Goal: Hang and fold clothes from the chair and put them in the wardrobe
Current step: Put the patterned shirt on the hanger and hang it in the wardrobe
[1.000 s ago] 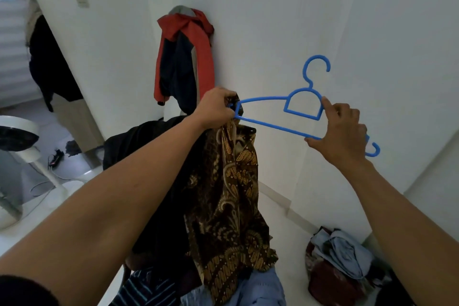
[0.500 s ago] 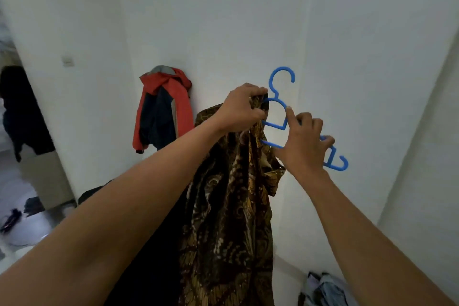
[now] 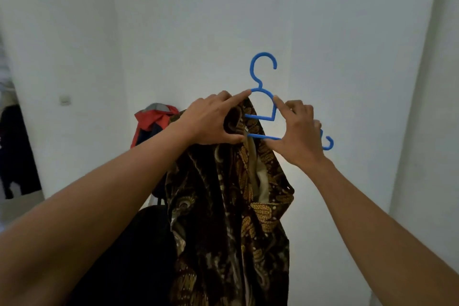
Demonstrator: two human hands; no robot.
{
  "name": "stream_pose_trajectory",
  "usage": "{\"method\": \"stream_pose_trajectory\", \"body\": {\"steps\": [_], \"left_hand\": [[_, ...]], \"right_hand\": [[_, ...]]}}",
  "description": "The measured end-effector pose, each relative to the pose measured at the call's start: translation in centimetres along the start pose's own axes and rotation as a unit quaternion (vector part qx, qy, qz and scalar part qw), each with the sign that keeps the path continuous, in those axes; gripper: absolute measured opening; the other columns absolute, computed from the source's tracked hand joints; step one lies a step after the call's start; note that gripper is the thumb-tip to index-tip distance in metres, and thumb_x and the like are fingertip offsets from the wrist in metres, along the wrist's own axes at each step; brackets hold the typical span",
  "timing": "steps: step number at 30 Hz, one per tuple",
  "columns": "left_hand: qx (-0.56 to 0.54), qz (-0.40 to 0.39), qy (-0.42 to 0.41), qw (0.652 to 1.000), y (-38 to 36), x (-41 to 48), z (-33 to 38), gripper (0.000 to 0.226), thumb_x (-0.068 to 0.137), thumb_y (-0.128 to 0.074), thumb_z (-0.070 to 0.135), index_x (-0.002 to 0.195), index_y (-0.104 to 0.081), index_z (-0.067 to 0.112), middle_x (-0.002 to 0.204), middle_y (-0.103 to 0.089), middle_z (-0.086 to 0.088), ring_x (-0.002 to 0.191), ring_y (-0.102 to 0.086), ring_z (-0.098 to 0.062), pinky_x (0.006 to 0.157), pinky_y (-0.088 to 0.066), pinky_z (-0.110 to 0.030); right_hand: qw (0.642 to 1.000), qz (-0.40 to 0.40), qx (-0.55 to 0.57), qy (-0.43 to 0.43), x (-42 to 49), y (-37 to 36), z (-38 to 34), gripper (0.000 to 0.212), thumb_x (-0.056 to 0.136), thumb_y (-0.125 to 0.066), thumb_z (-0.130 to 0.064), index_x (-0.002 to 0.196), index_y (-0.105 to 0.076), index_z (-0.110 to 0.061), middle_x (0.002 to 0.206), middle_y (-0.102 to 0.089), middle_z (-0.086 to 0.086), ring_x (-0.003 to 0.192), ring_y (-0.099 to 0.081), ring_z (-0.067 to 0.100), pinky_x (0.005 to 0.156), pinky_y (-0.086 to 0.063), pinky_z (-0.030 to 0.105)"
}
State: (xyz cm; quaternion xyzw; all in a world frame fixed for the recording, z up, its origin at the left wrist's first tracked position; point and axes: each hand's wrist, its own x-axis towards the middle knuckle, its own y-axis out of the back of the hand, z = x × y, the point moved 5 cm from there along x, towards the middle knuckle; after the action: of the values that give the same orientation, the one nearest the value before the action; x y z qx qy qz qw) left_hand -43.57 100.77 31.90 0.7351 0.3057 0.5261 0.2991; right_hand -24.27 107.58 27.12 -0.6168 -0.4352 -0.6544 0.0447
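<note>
Two bare forearms reach up from the lower corners and meet at one garment and one hanger. Nearest, below the left forearm, sits a black mass of cloth [image 3: 139, 256]; what kind cannot be told.

The single batik shirt [image 3: 231, 206] hangs straight down in soft folds between the arms. Its long axis is vertical, and the thin brown fabric carries gold leaf and feather patterns, with a pale lining showing at the open front. The left hand [image 3: 211, 119] grips its collar, the fingers [image 3: 238, 95] curled round the bunched fabric with the index tip stretched onto the hanger's shoulder.

The one blue plastic hanger [image 3: 260, 117] is held in the air at the top of the shirt. Its round hook points up, and its long axis runs left to right, sloping down to the right. Its left arm is inside the shirt, and the right end curls into a small notch beyond the right hand [image 3: 298, 136]. That hand holds the hanger, with the index on the corner of the inner loop, the thumb along the lower bar and the other fingers folded over the right arm.

Farther off, one red and navy jacket [image 3: 154, 119] hangs against the smooth white wall [image 3: 198, 20], which has one small light switch [image 3: 65, 100] to its left.
</note>
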Motion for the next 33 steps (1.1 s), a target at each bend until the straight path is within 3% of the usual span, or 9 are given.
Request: {"method": "stream_pose_trajectory", "body": {"steps": [3,6,10,12,15,23,26,30,33], "left_hand": [[0.041,0.016,-0.002,0.999,1.7,0.7,-0.5,0.111,0.067,-0.057,0.087,0.156,-0.008,0.041,0.12,-0.05,0.003,0.089,-0.057,-0.02,0.068,-0.055,-0.037],[0.063,0.037,0.015,0.997,3.5,1.3,-0.8,0.113,0.064,-0.061,0.086,0.156,-0.013,0.041,0.115,-0.05,0.003,0.081,-0.051,-0.017,0.062,-0.048,-0.032],[0.059,0.055,0.025,0.996,5.1,1.5,-2.1,0.113,0.065,-0.065,0.082,0.156,-0.013,0.041,0.115,-0.05,0.001,0.082,-0.049,-0.016,0.063,-0.042,-0.03],[0.053,0.063,0.033,0.996,5.8,1.4,-2.9,0.113,0.064,-0.065,0.083,0.156,-0.013,0.041,0.115,-0.05,0.001,0.083,-0.049,-0.016,0.064,-0.043,-0.03],[0.047,0.073,0.045,0.995,6.7,1.2,-3.7,0.114,0.062,-0.064,0.084,0.156,-0.014,0.043,0.115,-0.051,0.001,0.088,-0.055,-0.019,0.067,-0.046,-0.032],[0.027,0.09,0.074,0.993,8.5,-0.9,-6.1,0.115,0.059,-0.064,0.086,0.155,-0.017,0.045,0.108,-0.049,0.004,0.088,-0.053,-0.017,0.069,-0.047,-0.033],[0.013,0.082,0.089,0.993,8.9,-2.1,-7.3,0.115,0.057,-0.061,0.089,0.154,-0.017,0.047,0.109,-0.049,0.005,0.09,-0.053,-0.017,0.072,-0.047,-0.034],[0.0,0.069,0.099,0.993,8.9,-4.1,-9.4,0.117,0.051,-0.052,0.097,0.153,-0.019,0.049,0.104,-0.047,0.009,0.089,-0.052,-0.015,0.069,-0.04,-0.031],[-0.008,0.057,0.109,0.992,8.4,-5.6,-11.0,0.117,0.048,-0.044,0.102,0.151,-0.018,0.054,0.105,-0.049,0.01,0.091,-0.054,-0.015,0.07,-0.043,-0.032]], "right_hand": [[0.999,-0.011,0.039,0.011,1.2,0.2,-0.1,0.103,0.068,-0.086,-0.049,0.154,-0.032,-0.031,0.133,-0.045,0.001,0.122,-0.042,0.021,0.101,-0.041,0.06],[0.994,0.04,0.106,0.001,1.1,0.7,-0.3,0.095,0.068,-0.087,-0.047,0.15,-0.04,-0.029,0.141,-0.041,0.001,0.129,-0.04,0.018,0.109,-0.037,0.061],[0.965,0.134,0.224,-0.015,-2.4,0.1,-0.3,0.048,0.078,-0.083,-0.035,0.119,-0.062,-0.02,0.119,-0.054,-0.002,0.11,-0.049,0.011,0.09,-0.055,0.034],[0.953,0.041,0.297,-0.051,-3.5,-2.2,-0.2,0.034,0.083,-0.079,-0.033,0.112,-0.061,-0.026,0.113,-0.054,-0.008,0.102,-0.053,0.006,0.088,-0.055,0.034],[0.912,-0.119,0.376,-0.111,-4.0,-5.0,-0.5,0.03,0.089,-0.072,-0.035,0.117,-0.059,-0.034,0.127,-0.054,-0.011,0.114,-0.054,0.008,0.093,-0.053,0.033],[0.819,-0.239,0.503,-0.137,-3.8,-6.0,-3.2,0.017,0.094,-0.065,-0.007,0.101,-0.074,-0.021,0.103,-0.075,-0.001,0.096,-0.07,0.013,0.077,-0.058,0.023],[0.805,-0.21,0.529,-0.169,-3.3,-5.6,-3.2,0.02,0.096,-0.062,-0.004,0.102,-0.075,-0.017,0.101,-0.076,0.0,0.095,-0.071,0.014,0.073,-0.057,0.023],[0.701,-0.113,0.649,-0.273,-1.3,-3.6,-1.6,0.018,0.097,-0.057,-0.001,0.11,-0.065,-0.01,0.094,-0.072,0.012,0.08,-0.068,0.022,0.065,-0.057,0.038],[0.663,-0.082,0.683,-0.295,0.7,-1.6,-0.9,0.025,0.095,-0.057,0.003,0.115,-0.06,-0.013,0.092,-0.069,0.016,0.079,-0.063,0.024,0.069,-0.054,0.043]]}}
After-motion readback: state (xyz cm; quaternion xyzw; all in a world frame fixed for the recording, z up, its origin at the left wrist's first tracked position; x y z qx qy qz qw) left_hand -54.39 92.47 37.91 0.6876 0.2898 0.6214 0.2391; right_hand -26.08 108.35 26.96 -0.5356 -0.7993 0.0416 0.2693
